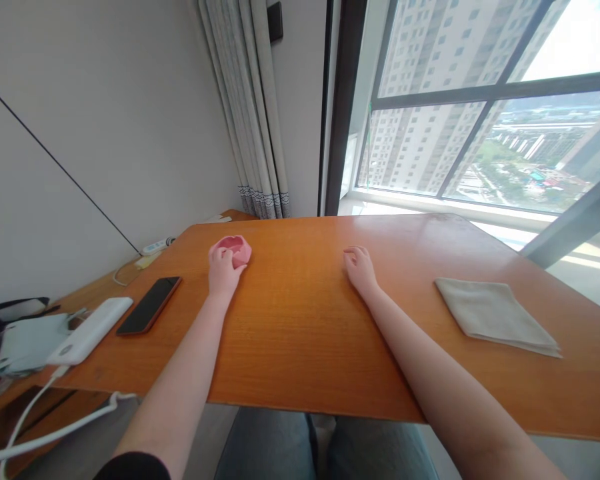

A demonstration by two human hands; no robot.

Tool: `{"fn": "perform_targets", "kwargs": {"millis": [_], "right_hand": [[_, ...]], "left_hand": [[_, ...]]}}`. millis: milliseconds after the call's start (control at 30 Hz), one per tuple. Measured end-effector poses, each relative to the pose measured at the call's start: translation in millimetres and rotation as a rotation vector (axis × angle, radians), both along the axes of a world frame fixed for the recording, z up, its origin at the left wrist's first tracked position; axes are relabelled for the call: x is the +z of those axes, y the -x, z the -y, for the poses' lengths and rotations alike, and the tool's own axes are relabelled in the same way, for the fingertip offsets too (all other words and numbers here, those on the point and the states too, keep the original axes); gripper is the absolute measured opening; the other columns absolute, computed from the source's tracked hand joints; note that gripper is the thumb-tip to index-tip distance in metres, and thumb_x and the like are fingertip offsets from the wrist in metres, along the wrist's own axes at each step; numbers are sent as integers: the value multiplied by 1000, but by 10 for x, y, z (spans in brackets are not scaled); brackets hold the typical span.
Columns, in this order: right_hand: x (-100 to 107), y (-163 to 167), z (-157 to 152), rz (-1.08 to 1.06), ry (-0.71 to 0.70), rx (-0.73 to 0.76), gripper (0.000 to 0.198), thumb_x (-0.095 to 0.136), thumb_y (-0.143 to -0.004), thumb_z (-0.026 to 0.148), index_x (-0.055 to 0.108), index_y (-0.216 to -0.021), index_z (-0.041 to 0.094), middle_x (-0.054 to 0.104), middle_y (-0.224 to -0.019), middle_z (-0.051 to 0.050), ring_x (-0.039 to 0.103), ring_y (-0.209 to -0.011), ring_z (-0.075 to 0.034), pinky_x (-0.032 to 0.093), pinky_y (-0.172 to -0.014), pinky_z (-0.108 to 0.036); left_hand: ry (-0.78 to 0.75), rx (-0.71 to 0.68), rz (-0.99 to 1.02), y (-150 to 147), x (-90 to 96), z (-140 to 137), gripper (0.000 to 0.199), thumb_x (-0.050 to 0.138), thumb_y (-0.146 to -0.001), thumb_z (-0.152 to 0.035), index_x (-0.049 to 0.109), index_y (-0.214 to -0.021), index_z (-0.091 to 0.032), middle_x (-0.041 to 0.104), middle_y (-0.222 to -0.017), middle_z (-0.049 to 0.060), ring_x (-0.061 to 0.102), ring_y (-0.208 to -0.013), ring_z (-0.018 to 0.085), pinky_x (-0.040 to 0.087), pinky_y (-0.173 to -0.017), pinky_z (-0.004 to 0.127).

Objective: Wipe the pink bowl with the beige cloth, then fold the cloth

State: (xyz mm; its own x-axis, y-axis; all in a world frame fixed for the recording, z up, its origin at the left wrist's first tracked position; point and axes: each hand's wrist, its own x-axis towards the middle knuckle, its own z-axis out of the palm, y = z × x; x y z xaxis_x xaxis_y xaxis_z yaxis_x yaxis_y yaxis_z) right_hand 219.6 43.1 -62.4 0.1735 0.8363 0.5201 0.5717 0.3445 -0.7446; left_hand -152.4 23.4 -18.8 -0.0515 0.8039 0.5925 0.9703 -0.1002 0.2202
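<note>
A small pink bowl (241,249) with an uneven, faceted rim stands toward the back left of the wooden table (300,320). My left hand (223,271) grips its near side, the fingers over the rim and the thumb on the outside. Part of the bowl is hidden behind those fingers. To the right, my right hand (361,268) rests on the tabletop with its fingers curled in and nothing visible in them. It touches only the wood.
A dark phone (149,305) and a white power bank (91,331) with a cable lie at the left. On the right is a folded grey cloth (495,315). A power strip (156,247) sits by the wall; a curtain (253,107) and large window are behind.
</note>
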Motion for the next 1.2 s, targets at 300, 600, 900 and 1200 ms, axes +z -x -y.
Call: {"fn": "perform_targets", "kwargs": {"millis": [300,600,900,1200], "right_hand": [[6,-8,14,-34,59,-5,19,43,-76,23,62,-80,18,58,-93,-9,58,-88,-20,49,-84,-38],[42,6,46,2,79,19,21,42,-75,20,63,-79,17,60,-90,-7,58,-87,-19,48,-82,-34],[476,-416,272,456,162,-153,28,42,-81,23,66,-94,17,58,-113,-12,55,-105,-23,41,-96,-37],[425,-1743,1247,745,821,-482,20,49,-75,15,69,-78,20,64,-92,-20,63,-85,-28,45,-70,-39]], "left_hand": [[35,111,-20,409,-180,-15,32,69,-68,-28,54,-94,-18,44,-114,12,28,-128,34,38,-101,48],[52,78,-24,497,-274,-104,36,70,-68,-30,55,-96,-15,48,-111,14,32,-125,34,30,-107,48],[200,94,-59,450,-135,-5,37,62,-74,-31,56,-108,-18,50,-126,15,30,-131,35,21,-108,62],[-3,-156,37,-147,99,217,28,52,-83,-31,57,-108,-19,36,-145,14,23,-139,33,22,-110,58]]}}
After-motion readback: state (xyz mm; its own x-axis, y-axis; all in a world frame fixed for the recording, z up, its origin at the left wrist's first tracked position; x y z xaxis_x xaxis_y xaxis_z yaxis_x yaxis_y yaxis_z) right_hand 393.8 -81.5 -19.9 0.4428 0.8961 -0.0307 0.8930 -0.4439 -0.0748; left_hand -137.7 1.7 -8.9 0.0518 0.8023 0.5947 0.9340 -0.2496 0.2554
